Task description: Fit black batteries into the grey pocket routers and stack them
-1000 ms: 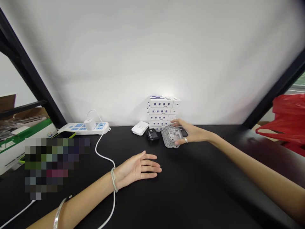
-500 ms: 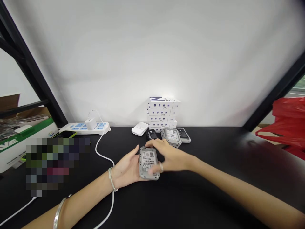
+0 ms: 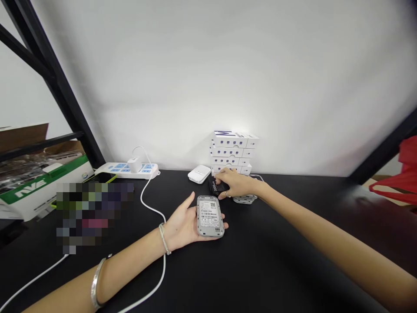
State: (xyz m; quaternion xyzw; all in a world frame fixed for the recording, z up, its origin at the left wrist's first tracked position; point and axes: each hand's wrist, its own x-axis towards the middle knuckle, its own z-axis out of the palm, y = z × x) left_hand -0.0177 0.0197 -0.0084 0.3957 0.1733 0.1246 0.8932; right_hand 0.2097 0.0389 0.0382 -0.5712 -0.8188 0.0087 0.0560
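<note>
My left hand (image 3: 182,221) lies palm up under a grey portable hotspot (image 3: 210,216), with fingertips showing past its right edge. Its back is off, and a printed label with a QR code shows in the shallow bay. Farther back, my right hand (image 3: 236,182) has its thumb and fingers round a black battery (image 3: 218,188) marked 3000 mAh, which is on the table or just above it; I cannot tell which. Partly hidden behind that hand is a stack of similar grey hotspots (image 3: 246,198).
White boxes (image 3: 230,152) are stacked against the wall, beside a white hotspot or cover (image 3: 199,174). A power strip (image 3: 146,173) with a plugged charger (image 3: 134,164) stands left; its white cable (image 3: 153,208) runs under my left wrist. A green-white carton (image 3: 42,187) and red bag (image 3: 408,165) flank the table.
My right hand has left the grey hotspot and moved back to the black battery. My left hand still supports the hotspot. The whole view has shifted slightly.
</note>
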